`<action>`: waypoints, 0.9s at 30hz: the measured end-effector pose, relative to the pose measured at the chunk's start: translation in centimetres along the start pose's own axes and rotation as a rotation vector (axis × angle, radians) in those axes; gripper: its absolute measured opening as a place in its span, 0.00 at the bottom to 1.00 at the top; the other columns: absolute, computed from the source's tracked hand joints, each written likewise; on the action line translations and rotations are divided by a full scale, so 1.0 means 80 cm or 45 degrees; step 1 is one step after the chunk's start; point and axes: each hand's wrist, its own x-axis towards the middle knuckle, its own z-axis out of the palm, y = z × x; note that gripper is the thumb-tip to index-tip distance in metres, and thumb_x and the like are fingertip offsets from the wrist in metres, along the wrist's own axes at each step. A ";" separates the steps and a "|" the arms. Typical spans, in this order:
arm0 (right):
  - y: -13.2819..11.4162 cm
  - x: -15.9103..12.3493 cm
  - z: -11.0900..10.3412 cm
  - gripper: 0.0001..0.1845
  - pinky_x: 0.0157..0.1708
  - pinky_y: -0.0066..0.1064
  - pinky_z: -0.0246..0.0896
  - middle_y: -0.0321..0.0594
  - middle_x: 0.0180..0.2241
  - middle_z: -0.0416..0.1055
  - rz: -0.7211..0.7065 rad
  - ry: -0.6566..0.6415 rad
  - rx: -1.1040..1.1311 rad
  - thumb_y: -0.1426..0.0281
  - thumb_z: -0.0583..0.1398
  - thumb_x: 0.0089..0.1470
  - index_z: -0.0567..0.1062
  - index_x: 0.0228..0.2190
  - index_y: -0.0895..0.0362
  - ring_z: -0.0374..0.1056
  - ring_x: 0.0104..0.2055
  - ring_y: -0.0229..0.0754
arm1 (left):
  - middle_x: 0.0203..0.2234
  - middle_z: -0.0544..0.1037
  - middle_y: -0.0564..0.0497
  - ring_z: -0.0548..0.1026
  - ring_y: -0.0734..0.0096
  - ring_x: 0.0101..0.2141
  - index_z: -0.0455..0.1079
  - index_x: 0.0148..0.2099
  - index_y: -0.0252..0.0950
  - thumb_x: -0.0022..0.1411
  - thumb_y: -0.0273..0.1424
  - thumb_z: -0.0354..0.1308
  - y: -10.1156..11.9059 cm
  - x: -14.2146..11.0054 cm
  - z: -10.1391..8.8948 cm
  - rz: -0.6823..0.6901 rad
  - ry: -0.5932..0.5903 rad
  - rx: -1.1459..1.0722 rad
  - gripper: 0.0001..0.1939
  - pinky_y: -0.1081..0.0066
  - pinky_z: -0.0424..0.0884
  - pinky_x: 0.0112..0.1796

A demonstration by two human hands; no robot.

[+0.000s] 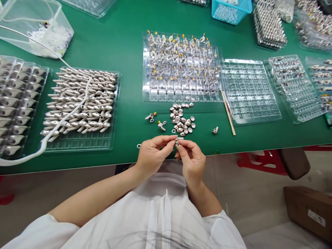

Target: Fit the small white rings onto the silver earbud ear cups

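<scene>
My left hand and my right hand meet at the near edge of the green table, fingertips pinched together on a small white earbud part. Just beyond them lies a heap of small round caps. A few loose earbud shells with gold tips lie left of the heap, and one more shell lies to its right. A small white ring rests by my left hand.
A clear tray of earbud shells sits behind the heap. A tray of white stems and a white cable are at left. An empty clear tray, a wooden stick, a blue basket and further trays are at right.
</scene>
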 end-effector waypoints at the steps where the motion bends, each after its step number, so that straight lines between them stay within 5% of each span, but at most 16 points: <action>1: 0.000 0.000 0.000 0.06 0.24 0.27 0.71 0.38 0.36 0.77 -0.006 0.001 0.007 0.69 0.63 0.57 0.78 0.38 0.53 0.70 0.25 0.34 | 0.35 0.85 0.47 0.83 0.62 0.36 0.81 0.41 0.33 0.56 0.34 0.66 -0.001 0.000 0.000 0.008 0.002 -0.002 0.12 0.72 0.80 0.38; 17: 0.001 0.001 0.000 0.06 0.23 0.24 0.69 0.35 0.33 0.78 0.045 0.008 0.172 0.72 0.66 0.54 0.81 0.37 0.52 0.70 0.23 0.32 | 0.38 0.85 0.49 0.84 0.68 0.34 0.80 0.46 0.35 0.62 0.25 0.61 -0.009 -0.007 -0.006 0.415 -0.070 0.174 0.11 0.78 0.80 0.36; 27: 0.004 0.007 -0.010 0.05 0.20 0.23 0.65 0.34 0.26 0.76 0.171 -0.147 0.396 0.69 0.66 0.55 0.81 0.36 0.53 0.68 0.21 0.32 | 0.33 0.85 0.53 0.83 0.71 0.34 0.82 0.38 0.40 0.56 0.22 0.66 -0.015 0.005 -0.017 0.340 -0.177 -0.037 0.09 0.80 0.79 0.38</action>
